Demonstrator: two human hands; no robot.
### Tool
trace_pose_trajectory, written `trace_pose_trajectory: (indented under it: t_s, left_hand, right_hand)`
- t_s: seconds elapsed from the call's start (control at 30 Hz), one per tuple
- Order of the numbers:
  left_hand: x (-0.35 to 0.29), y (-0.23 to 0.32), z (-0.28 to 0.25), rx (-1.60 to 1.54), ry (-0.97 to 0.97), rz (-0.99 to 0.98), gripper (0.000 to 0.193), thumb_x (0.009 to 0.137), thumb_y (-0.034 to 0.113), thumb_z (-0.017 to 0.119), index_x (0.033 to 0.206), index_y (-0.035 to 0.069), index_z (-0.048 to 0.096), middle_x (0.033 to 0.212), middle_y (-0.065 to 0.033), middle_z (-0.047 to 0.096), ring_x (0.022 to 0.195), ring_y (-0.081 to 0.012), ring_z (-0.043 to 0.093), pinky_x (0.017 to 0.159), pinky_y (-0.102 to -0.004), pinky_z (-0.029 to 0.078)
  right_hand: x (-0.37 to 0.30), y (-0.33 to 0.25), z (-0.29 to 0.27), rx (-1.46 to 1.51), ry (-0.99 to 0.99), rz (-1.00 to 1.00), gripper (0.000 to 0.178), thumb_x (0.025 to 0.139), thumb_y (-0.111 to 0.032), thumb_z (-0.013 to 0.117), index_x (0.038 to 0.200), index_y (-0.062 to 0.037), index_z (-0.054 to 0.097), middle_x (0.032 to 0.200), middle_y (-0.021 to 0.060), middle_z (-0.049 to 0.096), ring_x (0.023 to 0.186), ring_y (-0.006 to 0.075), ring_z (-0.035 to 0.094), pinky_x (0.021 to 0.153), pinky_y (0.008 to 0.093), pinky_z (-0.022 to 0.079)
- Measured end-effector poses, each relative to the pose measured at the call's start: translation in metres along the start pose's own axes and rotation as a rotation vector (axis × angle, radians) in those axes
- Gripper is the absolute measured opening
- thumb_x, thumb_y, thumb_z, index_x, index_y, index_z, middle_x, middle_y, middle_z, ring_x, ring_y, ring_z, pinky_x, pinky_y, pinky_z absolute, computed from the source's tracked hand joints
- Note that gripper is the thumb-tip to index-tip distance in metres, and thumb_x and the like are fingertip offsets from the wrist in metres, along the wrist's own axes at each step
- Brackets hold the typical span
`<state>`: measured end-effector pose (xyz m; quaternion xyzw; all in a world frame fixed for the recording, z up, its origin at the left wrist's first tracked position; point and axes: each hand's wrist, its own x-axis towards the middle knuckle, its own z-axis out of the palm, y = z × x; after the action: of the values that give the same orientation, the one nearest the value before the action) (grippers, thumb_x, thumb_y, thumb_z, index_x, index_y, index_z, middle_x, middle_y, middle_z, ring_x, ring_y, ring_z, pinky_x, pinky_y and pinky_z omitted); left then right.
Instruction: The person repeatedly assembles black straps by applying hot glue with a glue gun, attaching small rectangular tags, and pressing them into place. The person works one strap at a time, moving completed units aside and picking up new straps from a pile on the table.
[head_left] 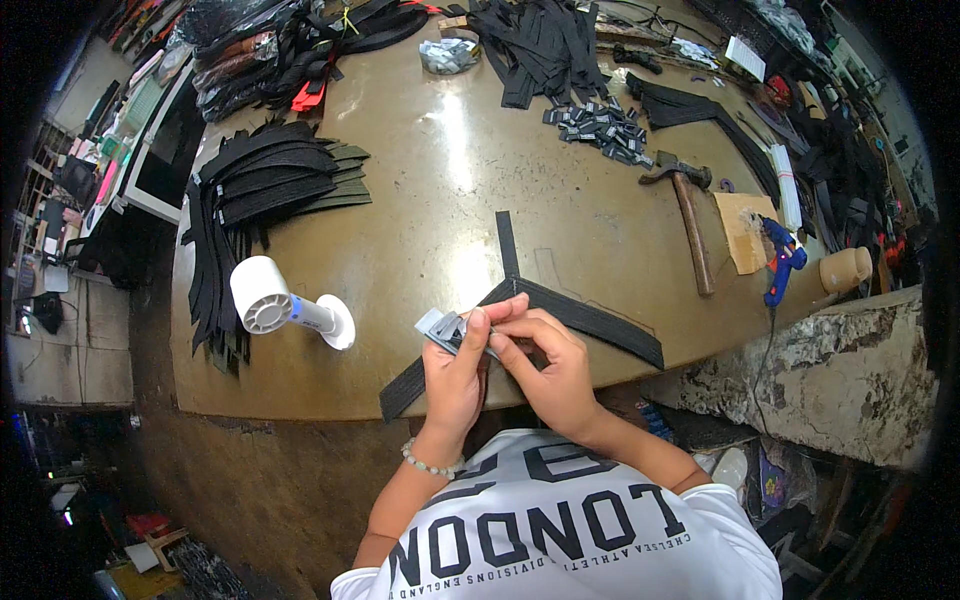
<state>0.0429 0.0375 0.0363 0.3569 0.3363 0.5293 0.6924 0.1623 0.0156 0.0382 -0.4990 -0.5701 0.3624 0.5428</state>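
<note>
My left hand [458,375] is closed around a few small grey and white tags [440,328], which look folded and stick out past the thumb. Close beside it, my right hand [548,365] pinches at the tags' inner edge; its fingertips partly hide what they hold. Just beyond both hands a black webbing strap [595,325] lies on the table, joined at an angle to a second arm [403,388] that runs toward the near edge. From the joint a narrower black strip [507,245] points away from me.
A white handheld fan [265,295] stands left, near stacked black straps [275,175]. Grey tags [605,130] lie heaped at the back, near a clear tub [450,55]. A hammer [688,225], a blue glue gun [785,262] and a tape roll [845,270] are right on the brown table [400,190].
</note>
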Motion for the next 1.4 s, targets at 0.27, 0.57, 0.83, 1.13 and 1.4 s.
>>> trace_pose_trajectory:
  t_s: [0.27, 0.57, 0.83, 1.13, 1.4]
  left_hand:
    - [0.003, 0.002, -0.004, 0.06, -0.042, -0.051, 0.041, 0.101, 0.025, 0.058, 0.122, -0.01, 0.061, 0.124, -0.0185, 0.064, 0.109, -0.0189, 0.063, 0.098, -0.0321, 0.048]
    - [0.003, 0.023, -0.02, 0.36, -0.004, -0.047, 0.041, 0.102, 0.023, 0.054, 0.127, -0.01, 0.058, 0.123, -0.0182, 0.065, 0.108, -0.0205, 0.064, 0.1, -0.0338, 0.046]
    - [0.004, 0.018, -0.006, -0.154, 0.075, -0.008, 0.037, 0.105, 0.023, 0.044, 0.129, -0.005, 0.047, 0.087, -0.0052, 0.053, 0.083, -0.0166, 0.056, 0.081, -0.0336, 0.05]
    - [0.009, 0.02, -0.008, -0.347, 0.132, 0.05, 0.03, 0.109, 0.029, 0.036, 0.114, 0.003, 0.05, 0.072, 0.0039, 0.03, 0.06, -0.0064, 0.029, 0.052, -0.0229, 0.028]
    - [-0.007, 0.033, -0.002, -0.284, 0.045, -0.002, 0.038, 0.108, 0.04, 0.035, 0.089, 0.009, 0.047, 0.06, 0.0064, 0.023, 0.047, -0.0039, 0.017, 0.042, -0.0229, 0.015]
  right_hand:
    - [0.004, 0.001, -0.009, 0.314, -0.007, 0.312, 0.01, 0.093, -0.007, 0.066, 0.099, 0.0017, 0.064, 0.091, 0.0042, 0.066, 0.079, 0.0079, 0.061, 0.07, 0.0221, 0.049]
    - [0.01, -0.001, -0.022, 0.547, 0.054, -0.002, 0.01, 0.092, 0.002, 0.064, 0.102, 0.0016, 0.06, 0.105, 0.0079, 0.061, 0.096, 0.0119, 0.059, 0.086, 0.0255, 0.047]
    - [0.003, -0.004, -0.027, 0.657, -0.239, 0.355, 0.029, 0.09, 0.002, 0.065, 0.118, 0.0027, 0.056, 0.11, 0.0044, 0.06, 0.093, 0.0081, 0.059, 0.083, 0.0241, 0.049]
    - [-0.008, -0.003, -0.033, -0.019, -0.266, -0.157, 0.019, 0.08, 0.002, 0.073, 0.099, -0.0002, 0.067, 0.098, 0.0115, 0.066, 0.088, 0.0219, 0.066, 0.076, 0.0296, 0.054]
    - [-0.019, -0.007, -0.054, -0.053, -0.297, -0.105, 0.023, 0.081, 0.003, 0.071, 0.103, -0.0036, 0.073, 0.09, 0.0121, 0.068, 0.073, 0.019, 0.068, 0.065, 0.0285, 0.057]
